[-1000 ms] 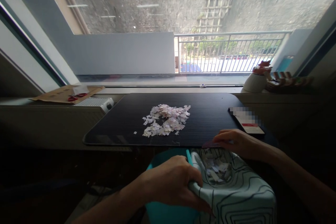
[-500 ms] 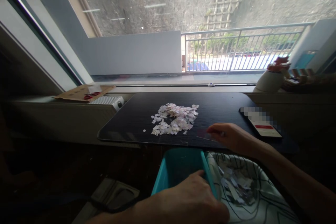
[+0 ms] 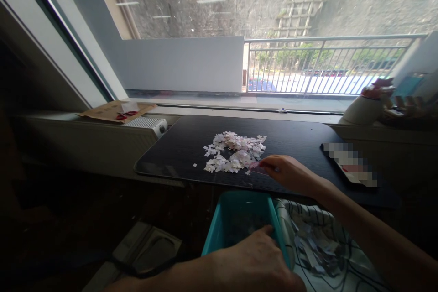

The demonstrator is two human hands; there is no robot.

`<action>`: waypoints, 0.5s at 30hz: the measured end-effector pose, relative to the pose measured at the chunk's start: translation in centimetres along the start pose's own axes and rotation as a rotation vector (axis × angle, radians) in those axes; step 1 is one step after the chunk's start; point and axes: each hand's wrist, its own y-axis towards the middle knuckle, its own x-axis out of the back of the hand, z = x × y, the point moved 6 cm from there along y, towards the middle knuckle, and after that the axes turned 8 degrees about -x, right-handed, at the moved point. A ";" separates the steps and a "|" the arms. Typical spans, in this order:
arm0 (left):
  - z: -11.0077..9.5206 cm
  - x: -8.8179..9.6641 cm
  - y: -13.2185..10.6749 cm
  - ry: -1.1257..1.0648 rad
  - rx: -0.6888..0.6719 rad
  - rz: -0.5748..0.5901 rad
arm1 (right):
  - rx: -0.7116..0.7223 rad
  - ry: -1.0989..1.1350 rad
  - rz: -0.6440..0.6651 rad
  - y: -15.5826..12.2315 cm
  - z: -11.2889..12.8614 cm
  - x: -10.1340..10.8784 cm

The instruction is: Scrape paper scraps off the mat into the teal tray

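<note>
A heap of small white paper scraps [image 3: 236, 157] lies on the dark tabletop [image 3: 178, 146]. At its right edge, my right hand [image 3: 282, 169] pinches a thin, see-through pinkish flat piece [image 3: 257, 167]; its exact kind is unclear. This piece touches or nearly touches the nearest scraps. Below the table's front edge is a teal plastic bin [image 3: 212, 230], with dim scraps at its bottom. My left hand [image 3: 256, 255] is closed on the bin's right rim, its fingers partly hidden.
Right of the bin, a cloth-lined basket [image 3: 356, 260] holds paper strips [image 3: 318, 248]. A phone [image 3: 349, 164] lies at the table's right. Red-handled scissors [image 3: 126, 115] rest on brown paper [image 3: 99, 112] at the left sill. A white vase [image 3: 359, 108] stands at the right sill.
My right hand has moved up and left over the tabletop, bringing the pinkish piece to the heap's right edge. My left hand stays on the bin. The view has shifted slightly.
</note>
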 end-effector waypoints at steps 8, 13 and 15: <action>-0.5 1.6 0.2 0.000 -0.049 0.101 | 0.077 0.165 0.188 -1.6 2.2 -1.0; -0.7 1.2 0.3 -0.006 -0.066 0.078 | 0.005 0.128 0.024 -1.1 0.4 0.6; -0.3 -0.2 0.5 0.026 -0.055 0.059 | -0.061 0.032 -0.086 -0.3 -0.8 1.4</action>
